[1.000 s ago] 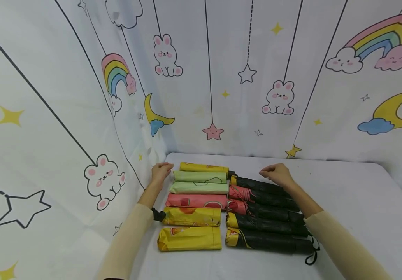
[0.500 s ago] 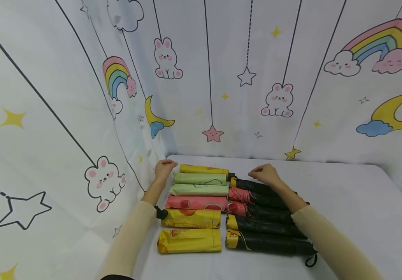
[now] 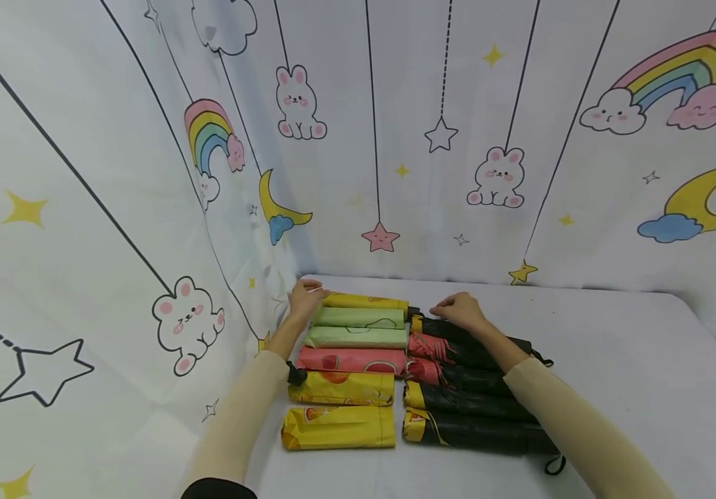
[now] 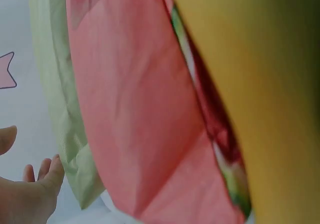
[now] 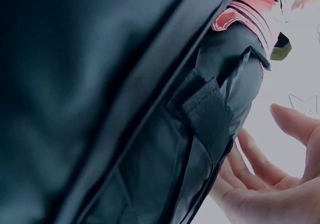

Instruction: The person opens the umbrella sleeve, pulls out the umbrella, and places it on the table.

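Observation:
Two columns of folded umbrellas lie on the table. In the left column, a yellow umbrella [image 3: 364, 301] is farthest back, then two pale green umbrellas [image 3: 358, 337], a pink umbrella [image 3: 351, 361] and two more yellow ones. My left hand [image 3: 306, 299] is at the left end of the farthest yellow umbrella; thumb and fingers stand apart in the left wrist view, and contact is unclear. My right hand [image 3: 462, 312] hovers over or beside the farthest black umbrella [image 3: 451, 330] of the right column. Its thumb and fingers are spread around nothing in the right wrist view.
Several black umbrellas with yellow or pink ends make up the right column; the nearest [image 3: 482, 431] has a wrist loop [image 3: 555, 466]. White table surface [image 3: 632, 360] stretches to the right. A printed white curtain [image 3: 345, 180] encloses the back and left.
My right hand has moved left, toward the gap between the columns. My left hand has shifted right, up to the far yellow umbrella's end. The umbrellas stay in place.

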The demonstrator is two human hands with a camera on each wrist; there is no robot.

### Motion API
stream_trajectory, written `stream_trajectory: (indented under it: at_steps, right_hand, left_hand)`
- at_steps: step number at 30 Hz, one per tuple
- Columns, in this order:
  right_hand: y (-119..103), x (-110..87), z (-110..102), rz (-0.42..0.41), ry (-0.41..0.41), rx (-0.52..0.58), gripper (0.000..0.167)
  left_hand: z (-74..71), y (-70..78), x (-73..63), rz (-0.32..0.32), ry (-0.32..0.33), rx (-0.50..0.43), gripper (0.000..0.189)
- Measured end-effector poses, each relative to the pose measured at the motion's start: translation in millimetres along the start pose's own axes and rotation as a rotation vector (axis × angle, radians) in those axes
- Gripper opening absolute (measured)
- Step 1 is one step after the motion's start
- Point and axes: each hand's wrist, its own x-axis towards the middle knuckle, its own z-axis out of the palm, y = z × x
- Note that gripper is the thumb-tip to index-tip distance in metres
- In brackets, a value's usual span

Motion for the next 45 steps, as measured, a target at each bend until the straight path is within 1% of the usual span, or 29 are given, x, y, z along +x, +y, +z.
stream_trajectory:
  at_steps: [7, 10, 14, 19, 22, 25, 29, 31, 35, 36, 41, 45]
  right_hand:
    - [-3.1, 7.9, 9.1, 0.044, -0.035, -0.036, 0.045]
    - [-5.4, 9.9, 12.8, 0.048, -0.052, -0.046, 0.046]
    - [-8.7, 12.1, 17.8, 0.062, -0.065, -0.064, 0.046]
    - [-12.1, 15.0, 23.5, 0.073, -0.087, -0.101, 0.044]
    - [-16.0, 16.0, 24.9, 0.053, -0.116, -0.118, 0.041]
    - [-21.2, 17.1, 25.3, 0.018, -0.135, -0.142, 0.038]
    - [-26.1, 20.8, 28.2, -0.001, -0.138, -0.149, 0.033]
    - [-26.3, 23.5, 31.2, 0.002, -0.143, -0.142, 0.038]
    - [-26.9, 26.6, 36.3, -0.011, -0.158, -0.15, 0.055]
    - [-26.8, 27.1, 37.0, -0.016, -0.156, -0.154, 0.056]
    - [-28.8, 26.6, 36.8, -0.014, -0.147, -0.173, 0.056]
    - [-30.5, 26.7, 35.3, 0.008, -0.163, -0.152, 0.053]
  left_hand:
    - [9.4, -4.5, 2.6, -0.013, 0.024, 0.007, 0.049]
    - [11.7, -5.5, 3.0, -0.005, 0.034, 0.033, 0.048]
    - [14.3, -7.4, 4.0, -0.01, 0.041, 0.068, 0.046]
    - [17.6, -9.3, 4.6, -0.037, 0.044, 0.101, 0.048]
    - [18.9, -10.4, 4.2, -0.058, 0.041, 0.119, 0.046]
    - [19.0, -10.4, 3.8, -0.06, 0.046, 0.107, 0.045]
    - [17.9, -10.0, 3.3, -0.053, 0.05, 0.091, 0.048]
    - [17.6, -10.7, 3.2, -0.058, 0.05, 0.097, 0.047]
    - [17.8, -12.4, 2.1, -0.068, 0.054, 0.107, 0.044]
    - [18.0, -12.8, 2.1, -0.068, 0.051, 0.103, 0.044]
    - [18.5, -13.9, 1.9, -0.06, 0.032, 0.066, 0.046]
    - [17.8, -15.3, 3.9, -0.082, 0.053, 0.048, 0.042]
